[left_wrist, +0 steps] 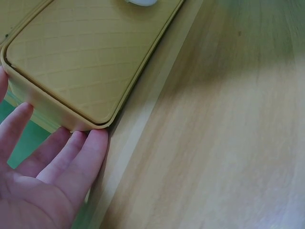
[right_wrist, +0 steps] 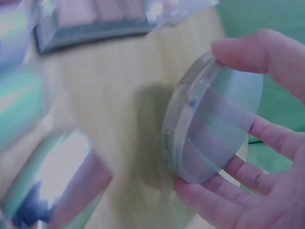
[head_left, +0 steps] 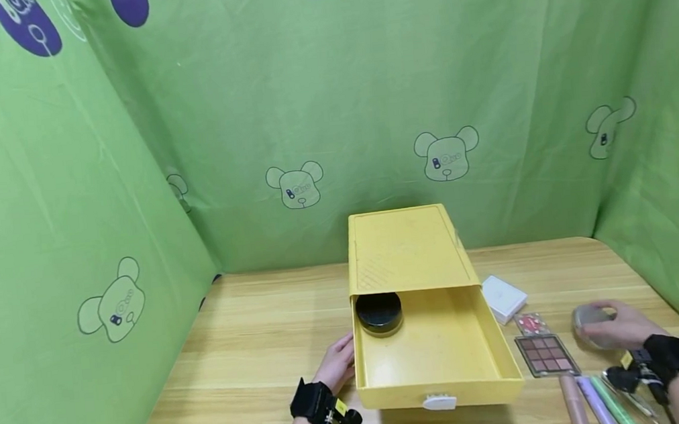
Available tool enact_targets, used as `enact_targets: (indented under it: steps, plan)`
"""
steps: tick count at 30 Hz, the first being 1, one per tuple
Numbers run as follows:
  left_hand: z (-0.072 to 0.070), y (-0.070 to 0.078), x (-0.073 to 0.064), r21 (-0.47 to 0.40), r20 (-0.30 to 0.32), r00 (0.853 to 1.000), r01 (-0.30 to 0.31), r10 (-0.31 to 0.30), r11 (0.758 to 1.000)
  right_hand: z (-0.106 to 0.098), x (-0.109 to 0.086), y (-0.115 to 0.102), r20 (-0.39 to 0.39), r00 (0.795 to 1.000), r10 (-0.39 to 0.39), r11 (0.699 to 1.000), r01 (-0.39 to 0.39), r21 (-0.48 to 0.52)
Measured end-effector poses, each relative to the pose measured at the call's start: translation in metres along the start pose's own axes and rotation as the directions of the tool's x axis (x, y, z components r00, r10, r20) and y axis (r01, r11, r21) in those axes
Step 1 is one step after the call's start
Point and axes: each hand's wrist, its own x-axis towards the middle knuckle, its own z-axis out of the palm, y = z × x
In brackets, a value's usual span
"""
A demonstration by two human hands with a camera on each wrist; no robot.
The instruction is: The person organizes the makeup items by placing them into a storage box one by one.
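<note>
A yellow drawer box [head_left: 409, 246] stands on the table with its drawer [head_left: 440, 392] pulled out toward me. Inside, at the back left, sits a round black-lidded jar [head_left: 380, 311]. My left hand [head_left: 336, 364] rests against the drawer's left side. In the left wrist view its extended fingertips touch the yellow edge beside the textured front. Over to the right, my right hand [head_left: 625, 325] holds a round, clear compact [right_wrist: 209, 124] by its rim. The thumb is on one edge and the fingers on the other, and the compact is tilted above the tabletop in the right wrist view.
Right of the box lie a white box [head_left: 505, 298], a small red-patterned palette [head_left: 531, 323] and an eyeshadow palette [head_left: 547, 355]. Nearer are a pink tube [head_left: 574, 403], a purple tube [head_left: 597, 405] and a green tube [head_left: 613, 403]. Green curtains [head_left: 366, 102] enclose the table.
</note>
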Motion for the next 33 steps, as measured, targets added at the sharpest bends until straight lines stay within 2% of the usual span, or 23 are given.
enact_targets:
  steps: [3, 5, 9, 12, 15, 18, 22, 26, 30, 33]
  plan:
    - [0.001, 0.0, 0.0, 0.002, 0.002, 1.0, -0.003, 0.003, 1.0, -0.004, -0.004, -0.008, -0.003, 1.0, -0.016, 0.99, 0.016, 0.14]
    - [0.001, 0.001, -0.001, 0.003, 0.004, 1.0, -0.005, 0.005, 1.0, -0.005, -0.006, -0.018, -0.018, 0.999, -0.041, 0.979, 0.044, 0.2]
    - [0.0, -0.001, 0.0, 0.012, 0.004, 1.0, -0.006, 0.006, 1.0, -0.006, -0.01, -0.045, -0.04, 0.989, -0.14, 0.938, 0.145, 0.316]
    - [-0.001, -0.002, 0.001, 0.015, 0.001, 1.0, -0.004, 0.004, 1.0, -0.007, -0.013, -0.07, -0.049, 0.972, -0.23, 0.893, 0.231, 0.385]
    - [-0.001, -0.002, 0.001, 0.017, 0.001, 1.0, -0.007, 0.007, 1.0, -0.011, -0.019, -0.099, -0.07, 0.947, -0.313, 0.886, 0.317, 0.337]
    - [-0.001, -0.002, 0.001, 0.009, -0.003, 1.0, -0.005, 0.005, 1.0, -0.016, -0.027, -0.132, -0.073, 0.926, -0.372, 0.904, 0.379, 0.198]
    - [-0.001, -0.002, 0.001, 0.006, -0.01, 1.0, 0.003, -0.003, 1.0, -0.019, -0.041, -0.177, -0.058, 0.902, -0.428, 0.901, 0.431, 0.049]
    - [-0.001, -0.002, 0.002, 0.013, -0.01, 1.0, 0.009, -0.008, 1.0, -0.016, -0.053, -0.219, -0.012, 0.864, -0.503, 0.865, 0.503, -0.006]
    - [-0.001, -0.001, 0.001, 0.02, -0.005, 1.0, 0.012, -0.012, 1.0, -0.012, -0.063, -0.254, 0.073, 0.812, -0.58, 0.813, 0.582, -0.009]
    - [0.0, -0.001, 0.0, 0.016, -0.007, 1.0, 0.02, -0.02, 1.0, -0.007, -0.07, -0.278, 0.143, 0.778, -0.611, 0.788, 0.616, 0.015]
